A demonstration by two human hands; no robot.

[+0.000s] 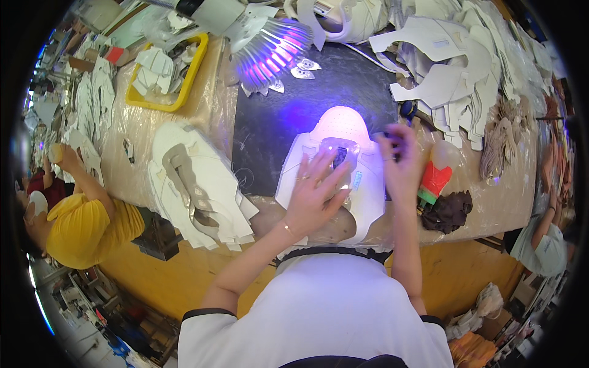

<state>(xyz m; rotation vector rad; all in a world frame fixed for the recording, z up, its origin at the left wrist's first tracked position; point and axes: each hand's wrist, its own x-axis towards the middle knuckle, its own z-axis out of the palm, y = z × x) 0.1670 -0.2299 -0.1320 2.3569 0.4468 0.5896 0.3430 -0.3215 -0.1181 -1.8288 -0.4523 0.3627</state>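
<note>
A white shoe upper (372, 195) lies in front of me, its perforated toe (340, 122) glowing pink under purple light. My left hand (316, 193) rests on it, fingers spread and stretched out. Partly beneath those fingers is a clear, shiny plate (351, 147) with a dark patch in it; its exact kind is hard to make out. My right hand (400, 150) is raised at the right edge of the upper. Its fingers are blurred by motion, and a dark spot shows among them. Whether it holds anything cannot be told.
A finned lamp (270, 54) hangs over the black mat (261, 144). Stacked white uppers (193, 184) lie left, near a yellow-rimmed basket (134, 92). On the right are a red-and-green bottle (437, 175), dark cloth (451, 213) and piled white pieces (445, 61). A yellow-shirted person (86, 227) works left.
</note>
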